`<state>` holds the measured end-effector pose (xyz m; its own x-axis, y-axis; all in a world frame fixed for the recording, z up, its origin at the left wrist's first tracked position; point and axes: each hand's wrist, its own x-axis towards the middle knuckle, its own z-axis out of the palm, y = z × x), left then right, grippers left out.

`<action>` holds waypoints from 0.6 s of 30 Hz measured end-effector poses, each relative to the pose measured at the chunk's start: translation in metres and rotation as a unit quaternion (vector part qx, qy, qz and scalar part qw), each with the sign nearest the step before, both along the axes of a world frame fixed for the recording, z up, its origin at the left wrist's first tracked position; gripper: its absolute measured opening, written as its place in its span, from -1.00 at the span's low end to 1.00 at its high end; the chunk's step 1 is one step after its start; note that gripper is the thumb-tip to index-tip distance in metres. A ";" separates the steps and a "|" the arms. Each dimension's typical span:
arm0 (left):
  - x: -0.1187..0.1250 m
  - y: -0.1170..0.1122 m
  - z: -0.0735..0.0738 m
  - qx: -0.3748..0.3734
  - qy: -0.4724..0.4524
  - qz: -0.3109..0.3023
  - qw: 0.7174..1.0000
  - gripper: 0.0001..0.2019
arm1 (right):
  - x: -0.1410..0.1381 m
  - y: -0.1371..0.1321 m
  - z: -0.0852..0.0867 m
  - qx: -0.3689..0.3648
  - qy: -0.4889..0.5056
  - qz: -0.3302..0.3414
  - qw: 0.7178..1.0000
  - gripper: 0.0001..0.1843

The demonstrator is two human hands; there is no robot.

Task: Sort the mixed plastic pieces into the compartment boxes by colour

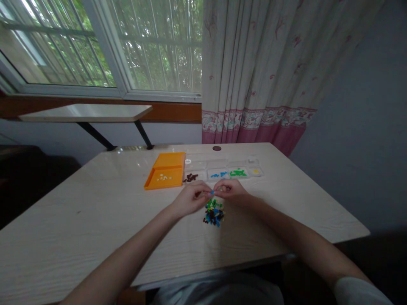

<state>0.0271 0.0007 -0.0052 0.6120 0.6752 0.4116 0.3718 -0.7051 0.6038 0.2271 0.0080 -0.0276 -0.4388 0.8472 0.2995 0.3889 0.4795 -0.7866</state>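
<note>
My left hand and right hand meet knuckle to knuckle over the middle of the desk. Both have their fingers curled in tight, and the fingertips are pinched together on a small blue piece held between them, just clear of the desk. It is too small for me to tell which hand has the firmer hold.

At 6 o'clock from that piece, just below my hands, a loose pile of pieces in blue, green, black and dark red lies on the desk.

At 10 o'clock from my hands sits the orange tray, with a few pale bits in its near half. Beside it, from 12 to 2 o'clock, runs the clear sorting box. Its near row holds brown pieces, blue pieces, green pieces and yellow pieces, each in its own compartment. A patterned curtain hangs beyond the far edge at 12 o'clock.
</note>
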 end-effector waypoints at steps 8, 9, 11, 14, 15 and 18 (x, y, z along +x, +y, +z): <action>0.000 0.000 -0.003 -0.012 -0.025 0.019 0.999 -0.82 | 0.000 -0.003 -0.003 0.028 -0.011 -0.009 1.000 -0.66; -0.001 0.001 -0.003 -0.007 -0.026 0.024 0.999 -0.83 | 0.000 -0.003 -0.003 0.038 -0.019 -0.012 0.999 -0.66; -0.002 0.002 -0.004 0.007 -0.022 0.026 0.999 -0.86 | 0.001 -0.003 -0.004 0.058 -0.035 -0.015 0.998 -0.67; -0.003 0.003 -0.005 0.030 -0.007 0.012 0.999 -0.88 | 0.001 -0.004 -0.002 0.083 -0.064 -0.015 0.994 -0.69; -0.004 0.003 -0.006 0.037 -0.002 0.009 0.999 -0.89 | 0.001 -0.005 -0.001 0.096 -0.076 -0.016 0.992 -0.70; -0.005 0.004 -0.009 0.051 0.012 0.008 0.999 -0.91 | 0.001 -0.007 0.003 0.153 -0.117 -0.008 0.981 -0.73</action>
<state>0.0216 0.0051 -0.0138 0.6122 0.6401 0.4643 0.3959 -0.7564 0.5207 0.2276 0.0007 -0.0249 -0.5132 0.7407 0.4336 0.5511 0.6717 -0.4951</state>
